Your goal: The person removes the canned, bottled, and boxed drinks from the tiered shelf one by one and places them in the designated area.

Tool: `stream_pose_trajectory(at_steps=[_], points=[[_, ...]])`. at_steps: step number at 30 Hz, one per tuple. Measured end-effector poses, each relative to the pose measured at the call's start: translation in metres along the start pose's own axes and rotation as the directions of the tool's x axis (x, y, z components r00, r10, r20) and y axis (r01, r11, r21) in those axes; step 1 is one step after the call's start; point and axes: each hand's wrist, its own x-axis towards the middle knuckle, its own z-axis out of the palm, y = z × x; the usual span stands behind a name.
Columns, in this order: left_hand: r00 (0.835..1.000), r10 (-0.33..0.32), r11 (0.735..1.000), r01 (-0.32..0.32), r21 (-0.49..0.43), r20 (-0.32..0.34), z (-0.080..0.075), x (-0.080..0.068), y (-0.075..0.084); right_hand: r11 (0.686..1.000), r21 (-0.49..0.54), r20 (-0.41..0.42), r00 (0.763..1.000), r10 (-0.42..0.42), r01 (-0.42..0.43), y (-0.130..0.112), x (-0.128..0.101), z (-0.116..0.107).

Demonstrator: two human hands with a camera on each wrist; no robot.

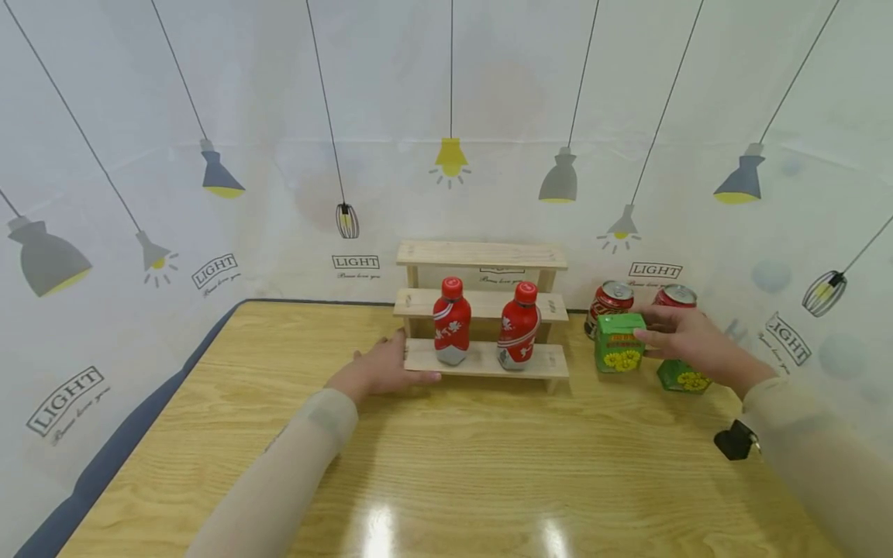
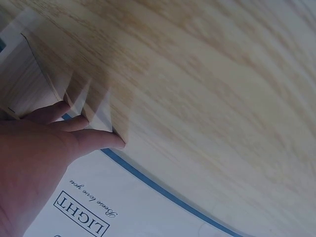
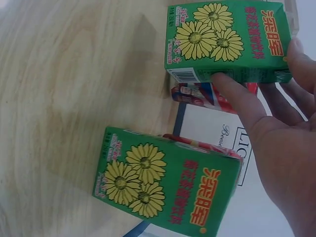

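1 green carton (image 1: 619,346) is gripped by the right hand (image 1: 691,339). The wooden shelf (image 1: 481,254) is touched by the outstretched left hand (image 1: 381,367).

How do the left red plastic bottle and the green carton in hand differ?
The red rounded plastic bottle tapers to a cap; the green boxy cardboard carton is flat-topped. The bottle stands on the wooden rack's lowest step; the right hand grips the carton. Both are upright.
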Motion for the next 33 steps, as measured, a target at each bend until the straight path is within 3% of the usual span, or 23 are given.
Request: stream_pose_trajectory(at_steps=[25, 33], points=[[1.0, 0.001, 1.0, -0.001, 0.013, -0.003, -0.001, 0.001, 0.001, 1.0, 0.002, -0.013, 1.0, 0.01, -0.01, 0.015, -0.007, 0.006], [1.0, -0.006, 1.0, 0.005, 0.015, 0.008, 0.0, -0.001, 0.003, 0.997, -0.044, 0.045, 0.997, 0.068, -0.066, 0.013, -0.005, 0.011]])
